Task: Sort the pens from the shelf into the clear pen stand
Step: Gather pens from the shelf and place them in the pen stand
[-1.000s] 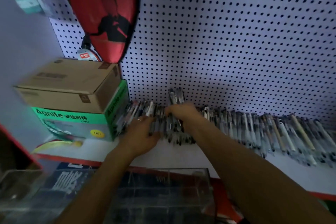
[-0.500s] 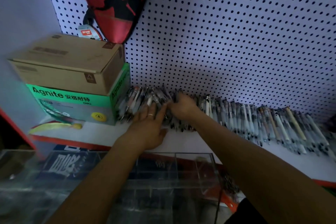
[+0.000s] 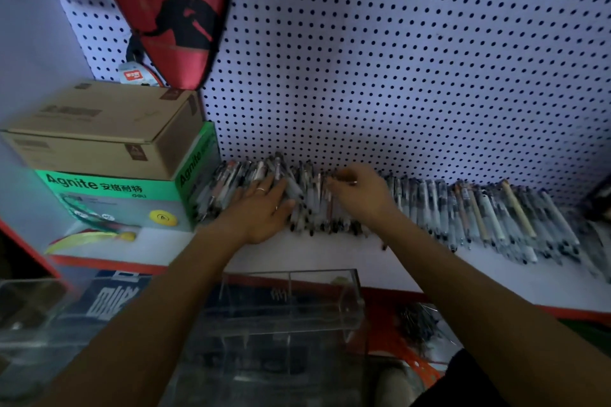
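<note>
A long row of pens [image 3: 429, 205] is laid side by side on the white shelf [image 3: 330, 258], against the perforated pegboard [image 3: 396, 76] and just right of the green box [image 3: 125, 198]. The left hand [image 3: 261, 211] is pressed flat, fingers straight, on the pens nearest the box; the right hand [image 3: 360, 192] is curled over pens just beside it (whether any are actually pinched cannot be told). The pens are judged light, stiff and slippery: smooth, translucent plastic barrels, best bunched at mid-barrel. The clear pen stand [image 3: 287, 304], glossy and box-shaped, waits below the shelf edge.
</note>
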A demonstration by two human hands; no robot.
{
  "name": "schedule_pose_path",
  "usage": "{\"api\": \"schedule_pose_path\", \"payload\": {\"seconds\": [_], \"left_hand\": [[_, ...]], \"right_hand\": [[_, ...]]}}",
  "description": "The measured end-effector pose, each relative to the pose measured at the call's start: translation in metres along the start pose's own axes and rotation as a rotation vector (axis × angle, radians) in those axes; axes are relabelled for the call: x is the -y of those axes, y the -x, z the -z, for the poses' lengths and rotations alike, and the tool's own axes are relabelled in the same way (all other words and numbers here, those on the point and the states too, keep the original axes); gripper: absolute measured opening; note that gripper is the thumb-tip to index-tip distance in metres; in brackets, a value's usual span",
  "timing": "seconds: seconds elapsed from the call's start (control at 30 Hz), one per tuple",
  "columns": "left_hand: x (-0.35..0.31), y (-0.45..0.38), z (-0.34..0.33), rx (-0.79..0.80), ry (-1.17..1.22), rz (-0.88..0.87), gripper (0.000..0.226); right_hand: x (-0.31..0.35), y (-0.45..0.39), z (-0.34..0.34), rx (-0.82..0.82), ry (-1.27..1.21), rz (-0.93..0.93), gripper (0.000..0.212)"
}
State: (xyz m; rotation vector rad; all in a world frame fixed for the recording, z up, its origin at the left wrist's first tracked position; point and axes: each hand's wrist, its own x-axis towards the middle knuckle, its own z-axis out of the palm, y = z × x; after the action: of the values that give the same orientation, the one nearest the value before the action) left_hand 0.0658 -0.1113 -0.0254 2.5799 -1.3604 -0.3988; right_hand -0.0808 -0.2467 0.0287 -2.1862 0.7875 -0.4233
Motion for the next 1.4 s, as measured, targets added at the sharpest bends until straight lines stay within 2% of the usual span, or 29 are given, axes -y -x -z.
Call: {"api": "schedule_pose_path", "payload": {"seconds": [0.07, 0.17, 0.27, 0.37, 0.47, 0.6, 0.83, 1.0, 1.17, 1.3, 1.33, 1.4], "left_hand": [[0.006, -0.006, 0.000, -0.036, 0.040, 0.007, 0.066], [0.007, -0.005, 0.000, -0.156, 0.125, -0.004, 0.072], [-0.003, 0.001, 0.000, -0.241, 0.096, -0.004, 0.076], [-0.019, 0.004, 0.006, -0.271, 0.044, -0.074, 0.066], [-0.048, 0.003, 0.014, -0.255, 0.039, -0.172, 0.046], [-0.096, -0.012, 0.017, -0.244, 0.054, -0.294, 0.038], [-0.179, -0.052, -0.007, -0.064, -0.051, -0.443, 0.044], [-0.243, -0.081, -0.035, -0.054, -0.256, -0.575, 0.054], [-0.286, -0.103, -0.069, -0.021, -0.231, -0.550, 0.068], [-0.315, -0.112, -0.090, -0.032, -0.185, -0.523, 0.072], [-0.321, -0.114, -0.094, -0.028, -0.178, -0.515, 0.072], [-0.331, -0.117, -0.102, -0.006, -0.160, -0.497, 0.071]], "right_hand": [[-0.014, 0.006, 0.012, -0.037, 0.002, -0.012, 0.034], [-0.033, 0.009, 0.022, -0.103, -0.050, -0.024, 0.032], [-0.043, 0.009, 0.020, -0.126, -0.147, -0.041, 0.030], [-0.047, 0.010, 0.018, -0.110, -0.199, -0.031, 0.031], [-0.050, 0.011, 0.032, -0.074, -0.226, -0.047, 0.032], [-0.070, 0.012, 0.071, -0.128, -0.228, -0.095, 0.027], [-0.130, 0.019, 0.124, -0.278, -0.083, -0.239, 0.031], [-0.168, 0.020, 0.161, -0.352, -0.027, -0.279, 0.032], [-0.218, 0.023, 0.222, -0.433, 0.092, -0.411, 0.022], [-0.244, 0.025, 0.259, -0.505, 0.079, -0.413, 0.022], [-0.251, 0.026, 0.266, -0.503, 0.088, -0.437, 0.026], [-0.269, 0.028, 0.274, -0.484, 0.062, -0.548, 0.051]]}}
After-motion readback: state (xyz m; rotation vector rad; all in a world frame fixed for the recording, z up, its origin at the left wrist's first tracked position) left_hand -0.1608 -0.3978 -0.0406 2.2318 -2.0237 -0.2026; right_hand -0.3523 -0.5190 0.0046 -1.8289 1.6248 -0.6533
